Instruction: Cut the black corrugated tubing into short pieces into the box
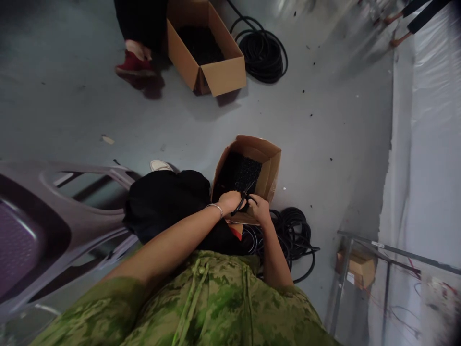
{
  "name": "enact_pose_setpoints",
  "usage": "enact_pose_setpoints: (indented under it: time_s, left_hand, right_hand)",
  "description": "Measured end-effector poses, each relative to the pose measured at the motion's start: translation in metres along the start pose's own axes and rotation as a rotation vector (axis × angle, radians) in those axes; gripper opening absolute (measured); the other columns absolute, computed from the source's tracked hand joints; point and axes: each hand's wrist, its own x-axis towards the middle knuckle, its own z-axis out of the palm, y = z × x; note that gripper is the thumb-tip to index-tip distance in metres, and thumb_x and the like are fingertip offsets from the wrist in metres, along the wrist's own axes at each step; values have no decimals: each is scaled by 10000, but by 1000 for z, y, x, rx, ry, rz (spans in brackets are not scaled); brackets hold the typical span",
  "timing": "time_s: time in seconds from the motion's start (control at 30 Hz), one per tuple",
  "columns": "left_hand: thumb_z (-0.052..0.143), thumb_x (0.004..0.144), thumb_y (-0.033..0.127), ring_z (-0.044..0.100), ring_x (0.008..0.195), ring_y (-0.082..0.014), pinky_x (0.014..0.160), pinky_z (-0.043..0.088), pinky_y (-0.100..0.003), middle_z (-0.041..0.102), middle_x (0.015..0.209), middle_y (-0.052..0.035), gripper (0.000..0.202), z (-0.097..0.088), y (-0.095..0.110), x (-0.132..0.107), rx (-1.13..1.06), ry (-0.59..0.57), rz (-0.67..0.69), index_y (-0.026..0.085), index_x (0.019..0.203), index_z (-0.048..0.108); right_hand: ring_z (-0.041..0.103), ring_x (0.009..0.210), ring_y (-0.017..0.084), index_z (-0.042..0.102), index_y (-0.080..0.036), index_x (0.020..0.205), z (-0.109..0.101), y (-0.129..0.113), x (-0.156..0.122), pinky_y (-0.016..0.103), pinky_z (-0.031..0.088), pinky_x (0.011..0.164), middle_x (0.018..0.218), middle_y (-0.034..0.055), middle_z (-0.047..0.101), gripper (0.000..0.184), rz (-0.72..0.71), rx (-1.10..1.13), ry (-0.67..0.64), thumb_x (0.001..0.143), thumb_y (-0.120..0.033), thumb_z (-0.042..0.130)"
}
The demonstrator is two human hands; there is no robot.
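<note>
My left hand (230, 201) is closed around one end of a short black hose piece (242, 204), with a thin bracelet on its wrist. My right hand (260, 209) is closed on the other end of the same piece. Both hands meet just over the near edge of an open cardboard box (272, 166) that holds many small black cut pieces (240, 171). A coil of black hose (293, 235) lies on the floor beside my right forearm.
A grey plastic chair (46, 226) stands at the left. A second open cardboard box (216, 72) and another black hose coil (262, 53) lie farther off, next to another person's red shoe (134, 65). A metal frame (363, 250) and white sheeting (428, 144) are at the right.
</note>
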Motion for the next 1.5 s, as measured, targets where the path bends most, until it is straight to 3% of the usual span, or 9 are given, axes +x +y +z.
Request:
enact_pose_setpoints:
  time_s: [0.13,0.37,1.07,1.5]
  left_hand:
    - [425,892,308,692,1008,-268,798,532,-283,720,1089,-170,392,-3,4,-5,9,7,8,116,1091,703]
    - [442,885,303,695,998,-255,799,533,-277,716,1097,-153,360,-1,6,-8,38,-21,61,127,1086,683]
    - [460,870,303,704,960,-295,801,545,-339,711,1081,-186,373,5,4,-6,72,22,94,104,1109,667]
    - [494,873,313,702,960,-292,810,537,-316,706,1079,-194,357,6,3,-7,87,31,111,99,1094,676]
  right_hand:
    - [666,709,177,708,-204,1128,-15,-2,4,332,527,812,997,74,731,326,43,135,114,878,-305,525]
    - [618,655,168,697,-168,1062,-30,-15,10,299,509,698,792,41,704,345,77,335,198,868,-393,522]
    - [566,655,144,655,-182,853,-21,-25,5,251,479,658,764,27,672,265,76,344,134,844,-394,495]
    - [592,631,151,606,-207,734,-20,-26,4,255,459,652,670,5,654,246,75,299,93,854,-393,499]
